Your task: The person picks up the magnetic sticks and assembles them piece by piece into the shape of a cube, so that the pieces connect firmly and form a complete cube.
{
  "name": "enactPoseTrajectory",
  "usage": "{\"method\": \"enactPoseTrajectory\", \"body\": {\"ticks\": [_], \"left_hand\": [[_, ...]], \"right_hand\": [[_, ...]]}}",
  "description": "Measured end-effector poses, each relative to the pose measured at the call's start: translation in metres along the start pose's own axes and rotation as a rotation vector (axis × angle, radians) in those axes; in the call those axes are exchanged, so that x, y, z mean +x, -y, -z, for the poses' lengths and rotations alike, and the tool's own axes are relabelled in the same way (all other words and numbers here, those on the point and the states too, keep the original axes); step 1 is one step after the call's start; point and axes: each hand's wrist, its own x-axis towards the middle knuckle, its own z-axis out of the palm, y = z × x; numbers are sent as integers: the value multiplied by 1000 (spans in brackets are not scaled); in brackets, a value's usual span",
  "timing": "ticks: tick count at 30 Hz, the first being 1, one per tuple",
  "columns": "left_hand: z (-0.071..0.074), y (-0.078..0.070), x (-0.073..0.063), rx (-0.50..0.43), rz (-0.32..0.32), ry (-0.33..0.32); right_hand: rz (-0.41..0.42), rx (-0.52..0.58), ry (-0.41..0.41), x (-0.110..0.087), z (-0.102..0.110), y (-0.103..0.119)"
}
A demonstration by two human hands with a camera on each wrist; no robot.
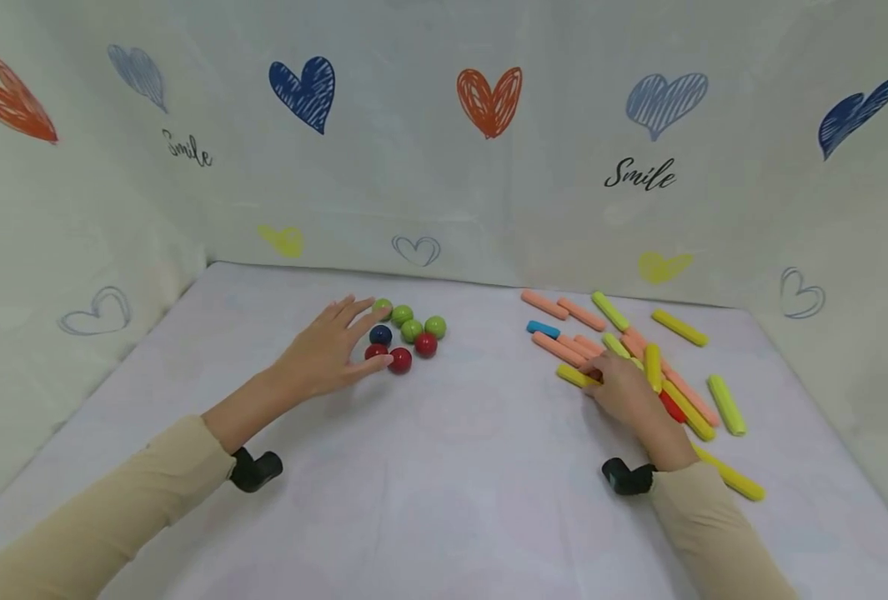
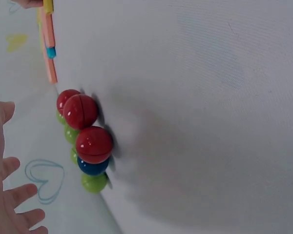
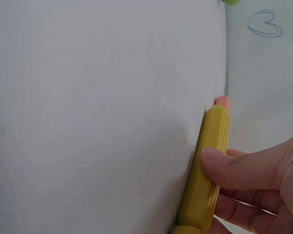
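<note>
The table (image 1: 444,500), its far edge running along twelve o'clock, is offering open room from centre to six. The left hand (image 1: 319,350), at ten, is hovering, fingers spread, gripping nothing. The right hand (image 1: 627,396), at two, is pinching a yellow stick (image 3: 198,195); other sticks (image 1: 653,368) are lying around it. Balls (image 1: 411,332) are clustering at eleven.

head: forward-down over table (image 1: 444,500) | wrists: low, close, tilted | head/left wrist share red balls (image 2: 80,111)
</note>
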Motion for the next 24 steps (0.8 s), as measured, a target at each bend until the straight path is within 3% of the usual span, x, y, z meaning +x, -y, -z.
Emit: {"method": "enactPoseTrajectory", "body": {"ticks": [3, 9, 15, 18, 24], "left_hand": [[-2, 1, 0, -14, 17, -1], [-7, 0, 1, -60, 44, -13], [-10, 0, 4, -114, 57, -18], [-12, -1, 6, -163, 74, -7], [-17, -4, 10, -308, 109, 15]], "right_hand": [[-43, -72, -21, -2, -3, 3], [-115, -102, -4, -1, -3, 8], [-124, 4, -15, -1, -3, 6], [-144, 44, -16, -2, -3, 7], [-167, -53, -38, -6, -7, 11]]}}
